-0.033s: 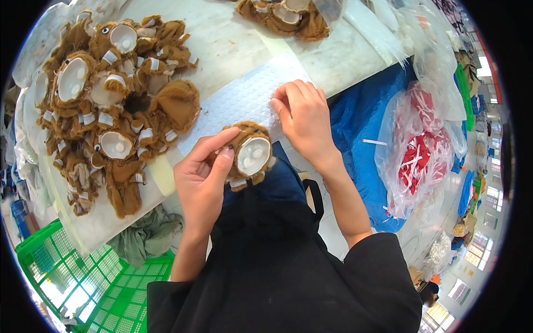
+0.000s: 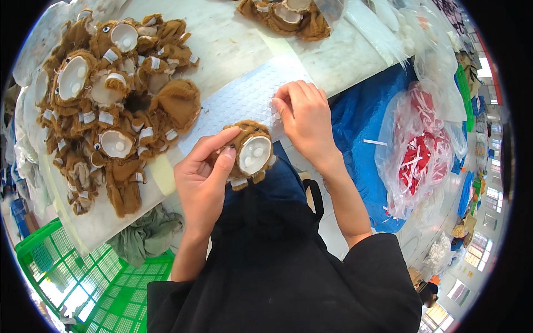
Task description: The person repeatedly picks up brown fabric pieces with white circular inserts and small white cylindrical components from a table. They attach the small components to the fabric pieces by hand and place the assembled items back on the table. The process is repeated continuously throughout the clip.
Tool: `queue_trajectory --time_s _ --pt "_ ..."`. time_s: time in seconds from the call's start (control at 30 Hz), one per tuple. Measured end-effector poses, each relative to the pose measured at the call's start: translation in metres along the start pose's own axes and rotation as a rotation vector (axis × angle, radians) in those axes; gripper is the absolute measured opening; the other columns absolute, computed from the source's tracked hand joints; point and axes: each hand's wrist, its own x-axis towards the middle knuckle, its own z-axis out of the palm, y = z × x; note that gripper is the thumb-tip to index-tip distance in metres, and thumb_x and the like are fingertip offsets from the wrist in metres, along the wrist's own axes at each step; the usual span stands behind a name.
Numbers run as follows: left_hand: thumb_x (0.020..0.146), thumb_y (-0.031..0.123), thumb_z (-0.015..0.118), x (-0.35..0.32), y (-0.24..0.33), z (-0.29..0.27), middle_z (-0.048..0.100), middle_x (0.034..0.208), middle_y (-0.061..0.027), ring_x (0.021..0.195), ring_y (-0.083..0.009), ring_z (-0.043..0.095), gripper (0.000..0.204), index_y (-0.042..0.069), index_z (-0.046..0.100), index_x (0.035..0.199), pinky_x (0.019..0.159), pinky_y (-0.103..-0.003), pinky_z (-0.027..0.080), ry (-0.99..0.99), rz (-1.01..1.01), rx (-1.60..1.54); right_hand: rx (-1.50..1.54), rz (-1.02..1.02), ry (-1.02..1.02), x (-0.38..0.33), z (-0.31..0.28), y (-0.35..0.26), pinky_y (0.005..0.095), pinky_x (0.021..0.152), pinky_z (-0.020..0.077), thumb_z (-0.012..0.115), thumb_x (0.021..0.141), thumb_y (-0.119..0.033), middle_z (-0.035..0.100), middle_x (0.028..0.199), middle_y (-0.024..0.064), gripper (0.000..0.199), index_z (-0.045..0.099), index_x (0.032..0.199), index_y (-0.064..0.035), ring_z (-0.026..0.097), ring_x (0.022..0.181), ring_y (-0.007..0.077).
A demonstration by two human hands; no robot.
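one brown plush piece [image 2: 254,154] gripped in left hand [image 2: 203,175], over near edge of worktop [image 2: 225,47]. right hand [image 2: 306,117] at right edge of dotted sheet [image 2: 240,93], fingers curled; can't tell if it's gripping anything. plush pile [image 2: 116,145] along worktop's left edge.

Plain black top [image 2: 277,272], loose short sleeves [image 2: 383,266] ending near elbows; dark blue cloth [image 2: 288,183] over lap; hands [image 2: 308,122] bare.
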Motion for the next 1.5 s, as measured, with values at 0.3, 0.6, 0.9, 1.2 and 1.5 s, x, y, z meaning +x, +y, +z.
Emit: queue_trajectory --time_s 0.3,0.6,0.9,1.2,1.5 --pt "0.101 -0.002 0.073 0.000 -0.001 0.006 0.073 0.122 -0.0111 0.109 -0.0124 0.067 0.029 -0.009 0.071 0.129 0.099 -0.027 0.053 0.000 0.005 -0.040 -0.034 -0.018 0.069 -0.006 0.001 -0.003 0.0419 0.088 0.0448 0.079 0.090 -0.014 0.066 0.099 0.0045 0.014 0.068 0.098 -0.0106 0.063 0.094 0.0283" --pt "0.101 -0.001 0.072 -0.001 -0.002 0.009 0.073 0.124 -0.0125 0.112 -0.0144 0.068 0.029 -0.009 0.070 0.129 0.102 -0.028 0.053 0.017 -0.002 -0.085 0.337 0.073 0.007 -0.004 -0.008 -0.009 0.0334 0.083 0.0499 0.077 0.094 -0.006 0.070 0.094 0.0053 0.010 0.071 0.102 -0.0053 0.066 0.087 0.0191" --pt "0.105 0.001 0.070 0.001 -0.007 0.013 0.073 0.122 -0.0101 0.110 -0.0130 0.068 0.026 -0.007 0.071 0.129 0.100 -0.028 0.053 0.003 0.064 -0.058 0.590 -0.010 -0.004 -0.019 -0.033 -0.057 0.0307 0.078 0.0553 0.079 0.091 0.000 0.073 0.095 0.0073 0.018 0.074 0.109 -0.0024 0.067 0.085 0.0173" --pt "0.106 0.002 0.068 0.000 -0.006 0.013 0.074 0.118 -0.0085 0.108 -0.0118 0.068 0.025 -0.007 0.072 0.130 0.097 -0.027 0.054 -0.001 0.089 -0.027 0.489 -0.246 0.052 -0.020 -0.030 -0.057 0.0397 0.077 0.0558 0.077 0.085 0.006 0.071 0.100 0.0077 0.026 0.074 0.108 -0.0054 0.066 0.090 0.0295" --pt "0.106 0.001 0.066 -0.002 -0.006 0.011 0.074 0.120 -0.0090 0.110 -0.0120 0.068 0.026 -0.007 0.071 0.131 0.098 -0.027 0.054 -0.022 0.063 -0.103 0.466 -0.232 0.050 -0.021 -0.025 -0.066 0.0406 0.078 0.0562 0.080 0.084 0.002 0.071 0.101 0.0080 0.023 0.075 0.105 -0.0062 0.066 0.093 0.0301"
